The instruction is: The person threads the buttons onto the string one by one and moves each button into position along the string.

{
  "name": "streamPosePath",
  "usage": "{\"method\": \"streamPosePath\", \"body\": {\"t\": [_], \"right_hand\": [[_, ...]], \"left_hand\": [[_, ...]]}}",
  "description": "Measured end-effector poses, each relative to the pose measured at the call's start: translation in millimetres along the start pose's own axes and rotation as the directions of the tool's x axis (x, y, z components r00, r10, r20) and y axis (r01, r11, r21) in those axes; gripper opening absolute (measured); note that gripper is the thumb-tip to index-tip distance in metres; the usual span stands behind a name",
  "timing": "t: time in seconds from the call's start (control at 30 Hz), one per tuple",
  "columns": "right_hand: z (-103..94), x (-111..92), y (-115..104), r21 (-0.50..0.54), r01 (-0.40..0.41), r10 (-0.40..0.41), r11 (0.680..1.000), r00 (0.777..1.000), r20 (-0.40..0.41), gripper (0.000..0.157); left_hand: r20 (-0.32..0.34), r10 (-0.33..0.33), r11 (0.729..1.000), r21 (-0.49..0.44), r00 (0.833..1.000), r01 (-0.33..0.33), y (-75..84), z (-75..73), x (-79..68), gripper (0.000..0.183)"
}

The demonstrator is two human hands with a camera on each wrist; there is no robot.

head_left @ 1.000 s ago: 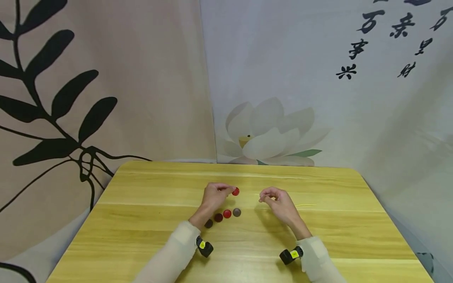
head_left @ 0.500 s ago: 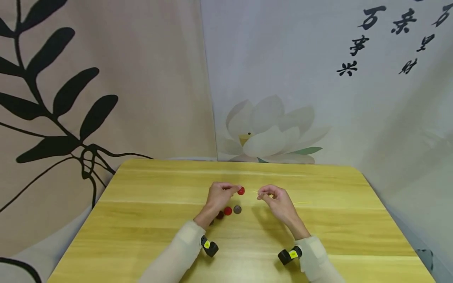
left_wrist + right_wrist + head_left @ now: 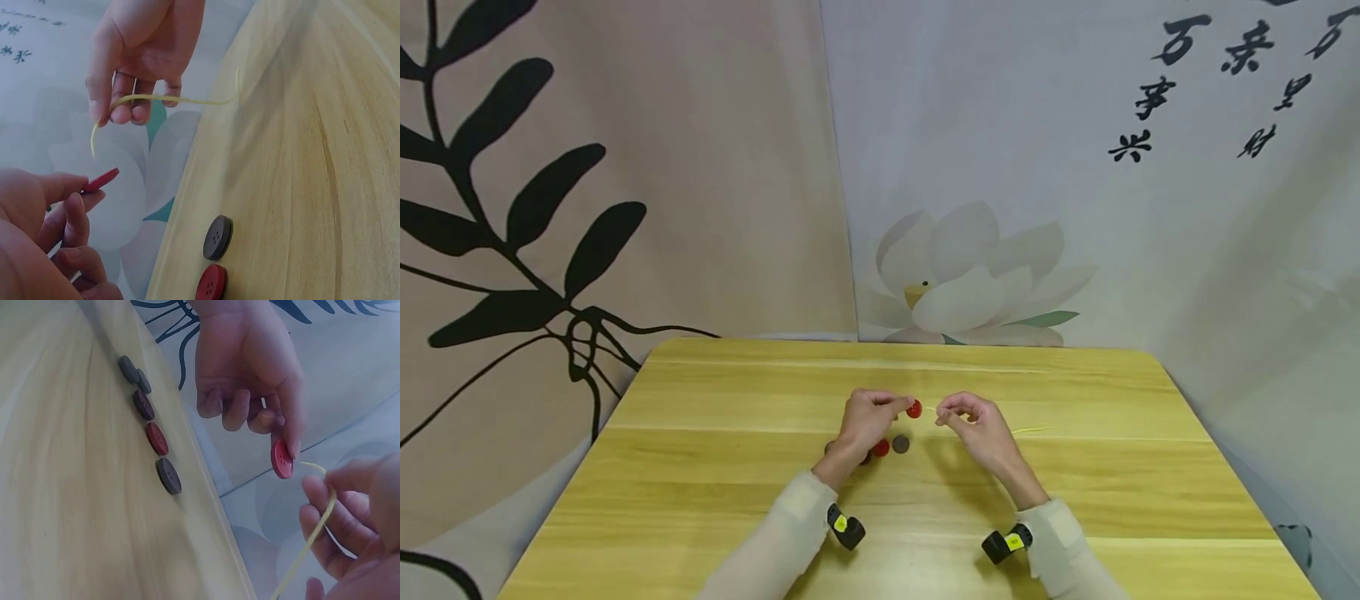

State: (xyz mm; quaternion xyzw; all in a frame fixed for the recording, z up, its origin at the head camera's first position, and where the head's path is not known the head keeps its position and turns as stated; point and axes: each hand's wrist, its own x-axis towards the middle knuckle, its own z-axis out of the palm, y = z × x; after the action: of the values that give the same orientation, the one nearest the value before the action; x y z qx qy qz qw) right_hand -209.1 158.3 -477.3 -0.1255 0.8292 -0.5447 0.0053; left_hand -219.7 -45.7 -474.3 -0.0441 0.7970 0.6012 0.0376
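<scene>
My left hand point(image 3: 867, 421) pinches a red button point(image 3: 282, 459) between thumb and fingers, raised over the table. The button has several small holes. My right hand point(image 3: 977, 425) pinches a yellow string point(image 3: 181, 100) near one end. That short free end points at the button, a small gap from its face in the left wrist view. The rest of the string trails from the right hand toward the table. Below the left hand lie a grey button point(image 3: 901, 444), another red button point(image 3: 157, 439) and a dark red button point(image 3: 143, 405), partly covered by the left arm in the head view.
Two more dark buttons, the outer one point(image 3: 128, 369) overlapping its neighbour, lie at the far end of the row. All rest on the wooden table point(image 3: 1075, 500). Behind its back edge hangs a printed cloth point(image 3: 737, 208). Each wrist wears a black camera point(image 3: 847, 529).
My left hand has moved right with the red button. My right hand has shifted slightly left with the string, so the string's end and the button are now closer together.
</scene>
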Motion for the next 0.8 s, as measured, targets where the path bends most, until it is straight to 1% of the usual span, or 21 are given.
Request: {"method": "streamPosePath", "body": {"t": [0.33,0.5,0.7,0.8], "right_hand": [[5.3,-0.6,-1.0,-0.006,0.003,-0.003,1.0,1.0,-0.006,0.008],[6.3,-0.3,-1.7,-0.026,0.003,-0.004,1.0,1.0,-0.012,0.008],[6.4,-0.2,-2.4,-0.027,0.003,-0.003,1.0,1.0,-0.003,0.009],[6.4,-0.3,-2.4,-0.031,0.007,-0.007,0.999,1.0,-0.003,0.01]], "left_hand": [[-0.002,0.048,0.999,-0.012,0.999,-0.048,-0.9,2.2,-3.4,0.02],[-0.01,0.061,0.998,-0.018,0.998,-0.061,-1.2,2.5,-3.0,0.02],[-0.009,0.088,0.996,-0.028,0.996,-0.088,0.6,2.9,-4.5,0.018],[-0.014,0.09,0.996,-0.024,0.996,-0.09,1.1,3.7,-4.5,0.017]]}}
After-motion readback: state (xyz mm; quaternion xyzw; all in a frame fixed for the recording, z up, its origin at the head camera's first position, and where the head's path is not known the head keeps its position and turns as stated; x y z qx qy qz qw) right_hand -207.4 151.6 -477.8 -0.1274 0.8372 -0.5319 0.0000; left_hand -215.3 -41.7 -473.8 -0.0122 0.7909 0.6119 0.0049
